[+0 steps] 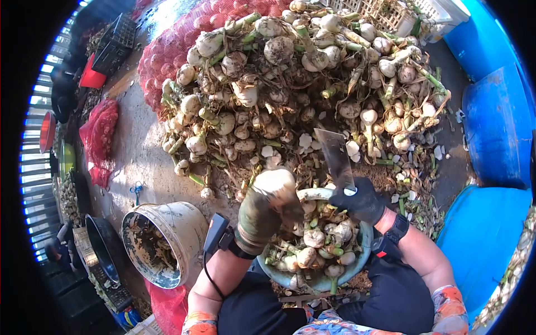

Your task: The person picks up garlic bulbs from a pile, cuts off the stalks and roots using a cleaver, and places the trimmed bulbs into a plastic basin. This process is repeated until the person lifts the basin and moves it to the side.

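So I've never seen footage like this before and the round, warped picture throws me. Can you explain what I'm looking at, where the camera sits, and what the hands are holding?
This is one picture from a camera worn on a person's head, looking forward and down; the wide lens bends the edges into a circle. There is no machine, just two gloved hands.

The left hand has its grip closed on a garlic bulb. The right hand, in a black glove, holds a cleaver with the blade pointing up and away.

Below the hands, on the lap, sits a basin holding more bulbs. Ahead, on the ground, lies a large heap of garlic with stalks and roots on. To the left stands a dirty bucket, further off red mesh sacks, and blue barrels on the right.
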The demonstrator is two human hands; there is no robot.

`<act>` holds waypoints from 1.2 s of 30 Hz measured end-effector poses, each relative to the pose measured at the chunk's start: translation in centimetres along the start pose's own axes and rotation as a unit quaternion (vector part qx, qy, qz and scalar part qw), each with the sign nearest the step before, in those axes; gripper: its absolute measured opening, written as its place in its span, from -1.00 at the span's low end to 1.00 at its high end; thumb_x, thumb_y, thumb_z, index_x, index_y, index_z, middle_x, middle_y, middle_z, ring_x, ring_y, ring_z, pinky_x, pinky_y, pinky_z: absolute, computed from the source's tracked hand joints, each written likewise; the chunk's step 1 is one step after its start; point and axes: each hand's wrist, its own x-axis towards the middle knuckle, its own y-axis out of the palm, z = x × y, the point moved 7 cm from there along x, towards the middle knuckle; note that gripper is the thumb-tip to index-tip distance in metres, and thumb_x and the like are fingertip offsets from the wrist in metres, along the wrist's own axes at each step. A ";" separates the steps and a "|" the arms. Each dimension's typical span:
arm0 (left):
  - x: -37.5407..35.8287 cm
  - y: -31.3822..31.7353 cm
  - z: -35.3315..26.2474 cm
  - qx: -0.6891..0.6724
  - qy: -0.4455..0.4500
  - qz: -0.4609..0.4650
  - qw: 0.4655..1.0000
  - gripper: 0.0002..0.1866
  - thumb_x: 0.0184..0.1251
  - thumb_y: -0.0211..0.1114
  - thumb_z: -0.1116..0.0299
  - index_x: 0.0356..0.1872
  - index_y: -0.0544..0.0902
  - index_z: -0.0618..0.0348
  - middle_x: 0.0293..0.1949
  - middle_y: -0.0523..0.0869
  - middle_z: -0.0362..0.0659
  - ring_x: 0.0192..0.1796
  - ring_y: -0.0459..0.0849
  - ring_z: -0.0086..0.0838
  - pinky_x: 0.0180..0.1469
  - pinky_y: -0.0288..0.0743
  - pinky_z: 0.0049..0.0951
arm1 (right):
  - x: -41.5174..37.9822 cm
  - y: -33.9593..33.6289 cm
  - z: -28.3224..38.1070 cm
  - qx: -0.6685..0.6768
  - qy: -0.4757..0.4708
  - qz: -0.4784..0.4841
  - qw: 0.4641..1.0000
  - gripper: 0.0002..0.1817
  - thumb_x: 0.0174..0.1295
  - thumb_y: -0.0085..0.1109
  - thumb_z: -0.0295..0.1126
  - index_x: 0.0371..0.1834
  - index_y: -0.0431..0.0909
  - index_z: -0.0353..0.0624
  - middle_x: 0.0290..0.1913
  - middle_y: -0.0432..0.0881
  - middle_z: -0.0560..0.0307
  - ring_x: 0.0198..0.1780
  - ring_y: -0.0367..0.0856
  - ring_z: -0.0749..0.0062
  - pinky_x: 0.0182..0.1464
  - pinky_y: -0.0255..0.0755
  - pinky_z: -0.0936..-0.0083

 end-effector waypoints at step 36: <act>-4.1 3.5 -0.2 0.576 0.197 0.379 0.697 -0.45 0.11 0.42 0.23 0.05 0.50 0.37 0.03 0.55 0.06 0.16 0.47 -0.19 0.16 0.34 -0.20 | 0.8 2.0 -3.7 -0.046 0.130 0.117 0.983 -0.58 -0.13 0.37 -0.22 -0.23 0.61 -0.27 -0.40 0.67 -0.01 -0.36 0.64 0.34 -0.23 0.50 0.44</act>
